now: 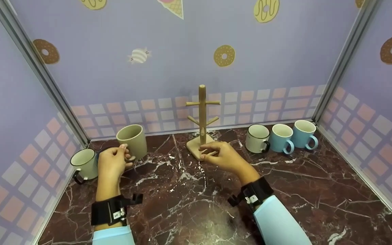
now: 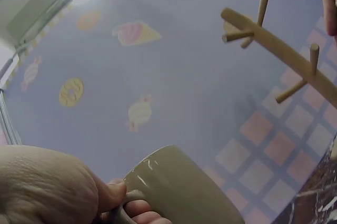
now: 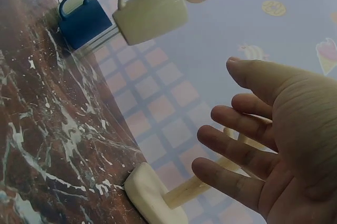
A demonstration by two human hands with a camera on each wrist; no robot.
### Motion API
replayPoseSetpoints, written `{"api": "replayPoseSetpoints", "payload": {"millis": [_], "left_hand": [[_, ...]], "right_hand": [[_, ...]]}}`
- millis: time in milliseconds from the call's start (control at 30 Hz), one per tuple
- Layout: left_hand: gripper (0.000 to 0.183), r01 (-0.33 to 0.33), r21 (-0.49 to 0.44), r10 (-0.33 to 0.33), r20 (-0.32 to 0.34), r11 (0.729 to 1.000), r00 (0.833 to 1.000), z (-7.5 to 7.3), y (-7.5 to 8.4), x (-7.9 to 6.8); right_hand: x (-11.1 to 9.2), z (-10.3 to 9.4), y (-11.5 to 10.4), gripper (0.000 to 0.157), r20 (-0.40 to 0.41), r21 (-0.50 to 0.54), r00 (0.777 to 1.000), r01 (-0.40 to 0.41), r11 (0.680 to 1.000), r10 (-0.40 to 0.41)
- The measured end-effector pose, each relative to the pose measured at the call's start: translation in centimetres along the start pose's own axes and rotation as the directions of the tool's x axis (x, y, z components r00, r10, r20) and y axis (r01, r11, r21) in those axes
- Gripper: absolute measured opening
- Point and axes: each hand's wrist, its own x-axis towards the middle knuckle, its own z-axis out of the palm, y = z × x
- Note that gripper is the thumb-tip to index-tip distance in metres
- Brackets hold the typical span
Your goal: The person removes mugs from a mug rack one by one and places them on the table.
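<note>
My left hand (image 1: 112,163) grips the handle of a beige mug (image 1: 135,141), with fingers through the handle in the left wrist view. In the right wrist view that mug (image 3: 152,13) hangs above the table, apart from it. A wooden mug tree (image 1: 202,115) with bare pegs and a square base stands at the back middle. Beside its base is my right hand (image 1: 225,157), fingers spread and slightly bent, holding nothing; whether it touches the stand cannot be told. Behind my left hand, a dark blue mug (image 3: 84,23) is mostly hidden in the head view.
A pale mug with black handle (image 1: 85,164) stands at the left. On the right are a pale black-handled mug (image 1: 257,139) and two light blue mugs (image 1: 281,137), in a row by the back wall. The marble-patterned table (image 1: 189,211) is bounded by purple walls.
</note>
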Motion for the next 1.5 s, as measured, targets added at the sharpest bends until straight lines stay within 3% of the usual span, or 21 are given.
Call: {"api": "replayPoseSetpoints", "payload": {"millis": [200, 567, 867, 1133, 1367, 1500], "left_hand": [[0.044, 0.061, 0.028, -0.061, 0.001, 0.998, 0.998, -0.4, -1.9, 1.4], [0.043, 0.092, 0.076, -0.091, -0.013, 0.993, 0.996, 0.4, -4.8, 2.5], [0.044, 0.097, 0.148, -0.100, 0.014, 0.984, 0.995, 0.4, -5.2, 2.6], [0.043, 0.128, 0.145, -0.147, 0.129, 0.981, 0.981, -0.3, -5.3, 2.7], [0.043, 0.071, 0.369, -0.137, 0.158, 0.927, 0.978, -0.8, -5.0, 2.4], [0.043, 0.054, 0.373, -0.139, 0.204, 0.926, 0.969, -1.0, -4.8, 2.3]], "right_hand": [[0.1, 0.2, -0.1, 0.047, 0.037, -0.013, 0.999, -0.002, 1.000, 0.002], [0.0, 0.4, 0.1, 0.045, 0.056, -0.009, 0.998, -0.006, 1.000, 0.006], [0.0, 1.3, -0.2, 0.046, 0.090, -0.046, 0.995, 0.037, 0.998, -0.032], [0.0, 2.2, -0.5, 0.054, 0.161, -0.139, 0.986, 0.070, 0.988, -0.047], [-0.2, 2.1, -0.8, 0.053, 0.197, -0.156, 0.980, 0.031, 0.987, 0.001], [-0.3, 1.1, -0.8, 0.052, 0.171, -0.085, 0.985, 0.011, 0.996, 0.003]]}}
